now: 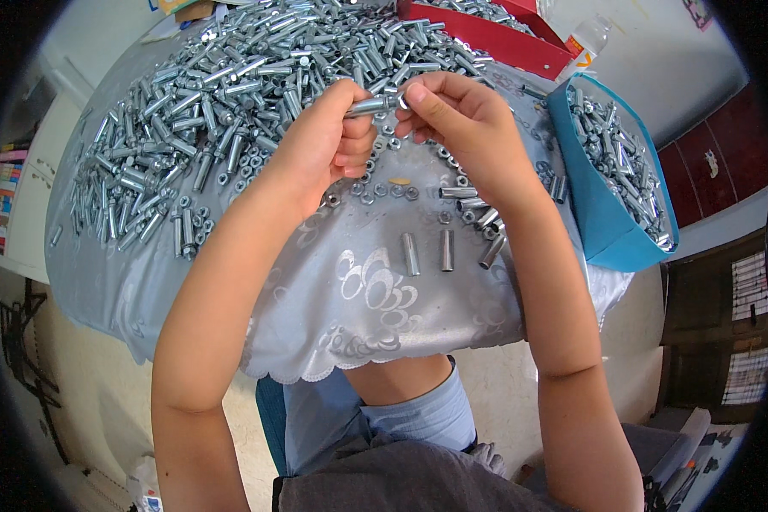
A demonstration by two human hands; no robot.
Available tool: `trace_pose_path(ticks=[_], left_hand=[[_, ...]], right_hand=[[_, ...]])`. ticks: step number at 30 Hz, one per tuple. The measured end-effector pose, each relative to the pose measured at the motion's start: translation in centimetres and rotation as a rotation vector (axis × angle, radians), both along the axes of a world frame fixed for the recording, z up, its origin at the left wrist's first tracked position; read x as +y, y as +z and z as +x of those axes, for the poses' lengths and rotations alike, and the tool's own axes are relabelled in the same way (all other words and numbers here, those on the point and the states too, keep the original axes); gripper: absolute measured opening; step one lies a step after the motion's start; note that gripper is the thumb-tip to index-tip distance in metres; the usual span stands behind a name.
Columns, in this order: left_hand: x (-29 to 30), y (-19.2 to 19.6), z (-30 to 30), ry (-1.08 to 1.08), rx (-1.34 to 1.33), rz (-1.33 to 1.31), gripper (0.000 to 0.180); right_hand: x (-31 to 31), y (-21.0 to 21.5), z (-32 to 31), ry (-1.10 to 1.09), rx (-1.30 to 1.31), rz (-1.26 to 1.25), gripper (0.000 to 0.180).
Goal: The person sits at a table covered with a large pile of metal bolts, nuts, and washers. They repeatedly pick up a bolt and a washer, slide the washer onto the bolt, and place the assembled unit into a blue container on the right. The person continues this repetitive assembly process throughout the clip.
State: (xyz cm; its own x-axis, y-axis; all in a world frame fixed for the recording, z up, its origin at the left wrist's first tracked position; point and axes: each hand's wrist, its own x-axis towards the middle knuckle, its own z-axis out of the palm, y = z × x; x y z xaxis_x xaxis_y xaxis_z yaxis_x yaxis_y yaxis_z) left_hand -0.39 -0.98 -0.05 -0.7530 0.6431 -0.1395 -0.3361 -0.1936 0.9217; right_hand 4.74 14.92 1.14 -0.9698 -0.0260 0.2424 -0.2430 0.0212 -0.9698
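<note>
My left hand is closed in a fist round a shiny expansion bolt, held above the table with its end pointing right. At that end, my right hand pinches a small hex nut between thumb and forefinger. The nut touches the bolt's end or sits on it; I cannot tell which. Below my hands, several loose hex nuts lie on the silver tablecloth. Short metal sleeves lie nearer me, with more beside my right forearm.
A big heap of bolts spreads over the table's far and left parts. To the right stands a teal box filled with bolts. Behind are a red box of metal parts and a plastic bottle. The cloth's scalloped edge hangs over my knees.
</note>
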Motion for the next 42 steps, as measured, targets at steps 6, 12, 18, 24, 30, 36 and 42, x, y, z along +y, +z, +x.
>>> trace_pose_path(ticks=[6, 12, 18, 24, 30, 36, 42], left_hand=[[0.1, -0.1, -0.1, -0.098, -0.083, 0.085, 0.043], [0.1, 0.2, -0.1, -0.158, -0.161, 0.161, 0.043], [0.0, -0.1, 0.0, -0.146, -0.222, 0.209, 0.043], [-0.2, -0.3, -0.3, -0.152, -0.239, 0.217, 0.043], [-0.3, -0.3, -0.6, -0.138, -0.205, 0.172, 0.042], [-0.2, 0.4, 0.0, -0.100, -0.181, 0.125, 0.042], [-0.3, 0.1, -0.3, -0.124, -0.172, 0.124, 0.042]], right_hand=[[0.1, -0.2, 0.2, 0.089, -0.075, -0.170, 0.021], [-0.5, -1.1, -0.2, 0.148, -0.011, -0.360, 0.020], [-0.7, -1.1, -0.3, 0.090, 0.107, -0.271, 0.018], [-0.9, -0.5, 0.3, -0.017, 0.201, -0.032, 0.022], [-0.7, -0.8, 0.3, -0.140, 0.239, 0.245, 0.023], [0.5, 0.1, 0.6, -0.173, 0.335, 0.429, 0.024], [0.5, 0.1, 0.6, -0.160, 0.467, 0.521, 0.026]])
